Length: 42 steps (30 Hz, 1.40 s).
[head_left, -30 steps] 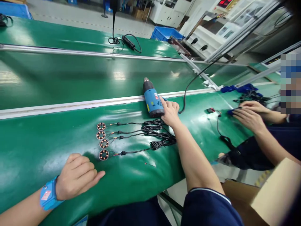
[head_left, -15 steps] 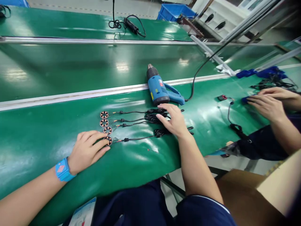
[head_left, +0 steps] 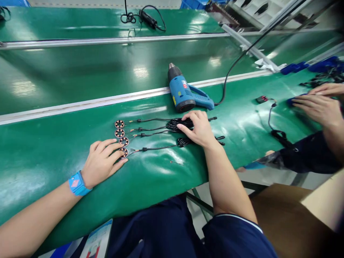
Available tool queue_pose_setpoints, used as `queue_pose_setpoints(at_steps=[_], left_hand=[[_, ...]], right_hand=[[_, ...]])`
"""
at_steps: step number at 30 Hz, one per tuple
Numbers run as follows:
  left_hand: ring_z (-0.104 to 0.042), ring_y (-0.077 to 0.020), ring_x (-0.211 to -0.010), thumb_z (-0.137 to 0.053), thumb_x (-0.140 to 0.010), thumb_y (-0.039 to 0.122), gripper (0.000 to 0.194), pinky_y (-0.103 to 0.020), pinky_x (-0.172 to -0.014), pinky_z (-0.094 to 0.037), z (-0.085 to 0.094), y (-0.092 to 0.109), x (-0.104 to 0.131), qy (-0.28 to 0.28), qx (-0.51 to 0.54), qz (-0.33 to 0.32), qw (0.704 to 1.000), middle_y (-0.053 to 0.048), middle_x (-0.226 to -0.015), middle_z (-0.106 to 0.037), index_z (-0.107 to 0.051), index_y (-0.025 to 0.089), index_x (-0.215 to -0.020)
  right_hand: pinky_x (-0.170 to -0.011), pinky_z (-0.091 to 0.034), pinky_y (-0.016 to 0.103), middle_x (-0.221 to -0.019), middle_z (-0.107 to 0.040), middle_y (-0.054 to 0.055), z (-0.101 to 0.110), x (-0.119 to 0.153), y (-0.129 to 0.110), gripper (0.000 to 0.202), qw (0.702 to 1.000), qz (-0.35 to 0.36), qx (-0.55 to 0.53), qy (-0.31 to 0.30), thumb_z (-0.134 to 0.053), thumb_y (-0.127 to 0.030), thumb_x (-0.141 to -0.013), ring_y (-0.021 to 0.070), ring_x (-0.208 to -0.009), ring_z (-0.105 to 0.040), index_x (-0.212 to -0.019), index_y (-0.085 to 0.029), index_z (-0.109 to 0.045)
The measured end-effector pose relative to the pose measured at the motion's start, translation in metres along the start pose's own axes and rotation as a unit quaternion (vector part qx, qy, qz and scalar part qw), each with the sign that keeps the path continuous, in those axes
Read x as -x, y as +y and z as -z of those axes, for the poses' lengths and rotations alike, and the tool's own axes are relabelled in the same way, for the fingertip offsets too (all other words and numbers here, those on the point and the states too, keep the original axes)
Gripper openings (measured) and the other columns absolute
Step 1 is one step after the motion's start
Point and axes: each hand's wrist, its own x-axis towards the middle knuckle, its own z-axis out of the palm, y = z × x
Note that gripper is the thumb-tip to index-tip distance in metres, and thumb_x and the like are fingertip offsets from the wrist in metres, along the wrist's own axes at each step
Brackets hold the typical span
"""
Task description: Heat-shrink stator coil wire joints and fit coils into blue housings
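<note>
Several small motor stators (head_left: 119, 124) with copper windings form a column on the green work surface. My left hand (head_left: 101, 161), a blue band on its wrist, rests with outstretched fingers on the nearest stator (head_left: 124, 153) and touches the rim of the one behind it. Thin coloured leads and black cables (head_left: 158, 147) run rightward from the stators. At their far end lie coiled cable bundles (head_left: 184, 142). Over these bundles lies my right hand (head_left: 198, 129), thumb and fingers apart; its fingertips touch the upper coils, and the palm side is hidden.
A blue heat gun (head_left: 181, 91) lies behind the cables, its cord running up right. Another person's hands (head_left: 319, 107) hold something blue at the right, near a loose cabled part (head_left: 262, 99). A cardboard box (head_left: 285, 215) stands below the bench edge.
The view has tilted slightly, so the bench items appear higher up. Both hands stay at the stators and cable bundles; the upper cable ends show more beyond my right hand.
</note>
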Motion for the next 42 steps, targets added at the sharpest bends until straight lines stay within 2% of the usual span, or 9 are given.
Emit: queue_pose_setpoints(at_steps=[5, 8, 15, 24, 31, 35, 39, 40, 42], left_hand=[[-0.067, -0.0227, -0.095, -0.076, -0.09, 0.026, 0.02, -0.039, -0.083, -0.042, 0.0, 0.002, 0.002, 0.018, 0.002, -0.027, 0.999, -0.002, -0.101, -0.076, -0.069, 0.022, -0.108], [-0.069, -0.021, -0.095, -0.077, -0.088, 0.018, 0.026, -0.036, -0.08, -0.045, 0.0, 0.002, 0.002, -0.003, 0.042, -0.058, 0.997, -0.002, -0.099, -0.076, -0.067, 0.019, -0.112], [-0.071, -0.0201, -0.089, -0.08, -0.084, 0.013, 0.026, -0.035, -0.076, -0.046, 0.001, 0.002, -0.001, -0.019, 0.062, -0.047, 0.997, 0.0, -0.089, -0.074, -0.067, 0.017, -0.106], [-0.069, -0.0215, -0.099, -0.075, -0.086, 0.004, 0.029, -0.037, -0.078, -0.047, 0.007, 0.0, -0.001, -0.036, 0.106, -0.052, 0.992, -0.003, -0.096, -0.074, -0.068, 0.015, -0.112], [-0.064, -0.0172, -0.076, -0.079, -0.084, 0.011, 0.018, -0.035, -0.069, -0.047, 0.015, -0.003, -0.003, 0.052, 0.117, -0.031, 0.991, 0.0, -0.078, -0.066, -0.066, 0.017, -0.096], [-0.063, -0.016, -0.071, -0.072, -0.089, 0.014, 0.011, -0.035, -0.07, -0.048, 0.014, -0.006, 0.0, 0.09, 0.147, -0.007, 0.985, -0.002, -0.079, -0.065, -0.064, 0.016, -0.097], [-0.063, -0.0162, -0.074, -0.067, -0.094, 0.02, 0.009, -0.032, -0.071, -0.051, 0.009, -0.009, 0.0, 0.118, 0.162, 0.051, 0.978, -0.003, -0.081, -0.064, -0.062, 0.017, -0.101], [-0.062, -0.0163, -0.075, -0.066, -0.094, 0.02, 0.01, -0.031, -0.071, -0.052, 0.008, -0.01, -0.001, 0.124, 0.157, 0.068, 0.977, -0.003, -0.082, -0.064, -0.062, 0.018, -0.102], [-0.063, -0.0166, -0.077, -0.067, -0.093, 0.02, 0.012, -0.03, -0.072, -0.052, 0.007, -0.011, -0.001, 0.137, 0.145, 0.09, 0.976, -0.004, -0.084, -0.064, -0.062, 0.018, -0.103]], right_hand=[[-0.101, -0.043, 0.051, -0.118, -0.06, 0.012, -0.003, 0.002, 0.0, 0.037, 1.0, 0.006, -0.027, -0.014, -0.051, -0.059, -0.097, 0.0336, -0.114, -0.054, -0.104, -0.023, -0.056], [-0.097, -0.044, 0.05, -0.109, -0.063, 0.011, -0.003, 0.002, 0.003, 0.041, 0.999, -0.004, -0.034, -0.04, -0.048, -0.062, -0.098, 0.0323, -0.106, -0.057, -0.105, -0.022, -0.055], [-0.092, -0.044, 0.05, -0.1, -0.062, 0.011, -0.002, 0.004, 0.006, 0.063, 0.998, -0.025, 0.0, -0.053, -0.038, -0.079, -0.096, 0.0304, -0.097, -0.055, -0.103, -0.019, -0.056], [-0.08, -0.046, 0.049, -0.094, -0.061, 0.01, 0.002, 0.003, 0.009, 0.055, 0.997, 0.001, -0.012, -0.071, -0.04, -0.077, -0.097, 0.0309, -0.087, -0.056, -0.097, -0.023, -0.049], [-0.078, -0.046, 0.047, -0.097, -0.061, 0.009, 0.005, 0.001, 0.011, 0.05, 0.996, 0.022, -0.026, -0.082, -0.043, -0.073, -0.098, 0.0318, -0.09, -0.057, -0.099, -0.023, -0.047], [-0.091, -0.047, 0.053, -0.117, -0.06, 0.012, 0.021, 0.007, 0.013, 0.06, 0.985, 0.037, -0.093, -0.143, -0.058, -0.079, -0.088, 0.0357, -0.107, -0.059, -0.111, -0.024, -0.049], [-0.113, -0.035, 0.062, -0.153, -0.037, 0.015, 0.033, 0.014, 0.02, 0.089, 0.962, 0.063, -0.149, -0.222, -0.075, -0.08, -0.073, 0.0426, -0.142, -0.034, -0.136, -0.027, -0.043], [-0.115, -0.033, 0.063, -0.155, -0.034, 0.015, 0.034, 0.015, 0.022, 0.091, 0.959, 0.066, -0.15, -0.23, -0.078, -0.078, -0.072, 0.0427, -0.144, -0.03, -0.138, -0.027, -0.042], [-0.114, -0.034, 0.062, -0.153, -0.037, 0.015, 0.032, 0.014, 0.023, 0.087, 0.961, 0.064, -0.144, -0.227, -0.082, -0.069, -0.073, 0.0414, -0.142, -0.034, -0.138, -0.027, -0.042]])
